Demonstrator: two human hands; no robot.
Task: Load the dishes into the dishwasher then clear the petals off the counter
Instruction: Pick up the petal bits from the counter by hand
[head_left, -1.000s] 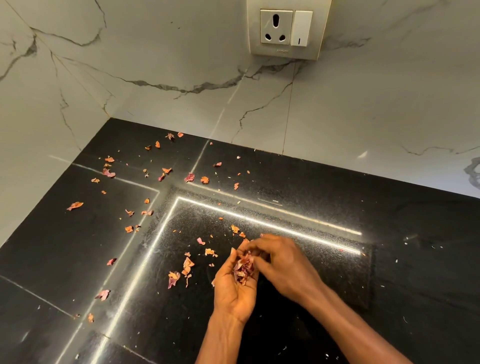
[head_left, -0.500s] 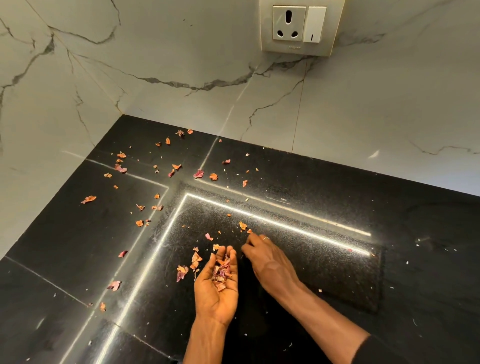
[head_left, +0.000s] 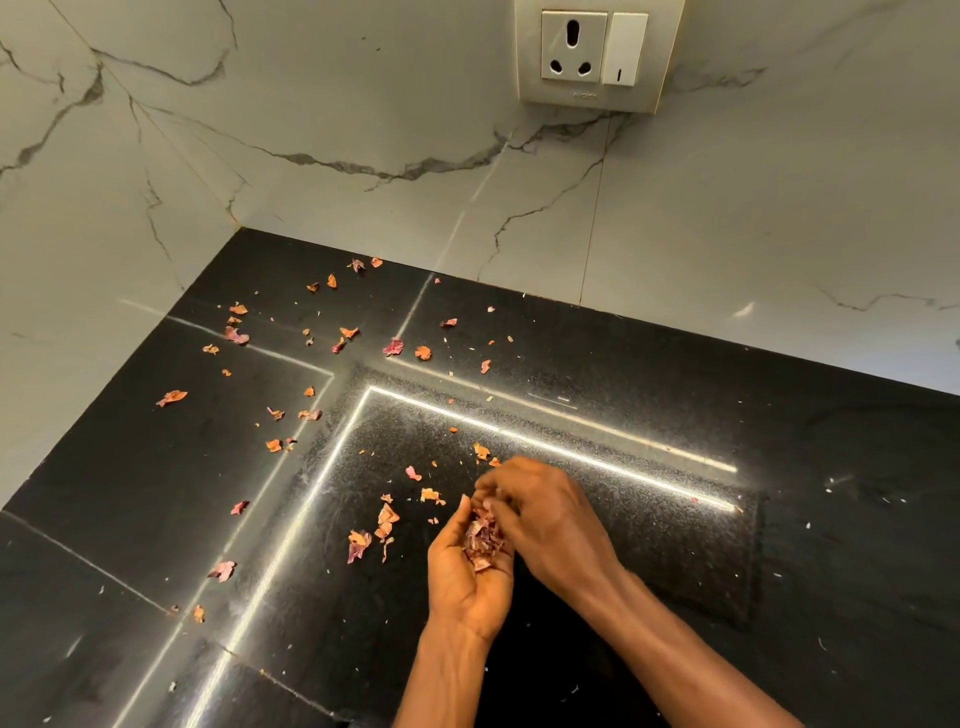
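Right hand (head_left: 550, 525) back over cupped left hand (head_left: 470, 577), fingers curled, dropping the pinch onto the held petal pile (head_left: 483, 538). Loose petals (head_left: 387, 519) still scattered toward bench (head_left: 831, 597) back-left corner; clearing roughly half done.

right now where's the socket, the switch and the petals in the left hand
socket (head_left: 573, 48), head view, middle of its white face
switch (head_left: 625, 48), head view, middle of the rocker
petals (head_left: 482, 540), head view, middle of the pile cupped in the left hand (head_left: 464, 582)
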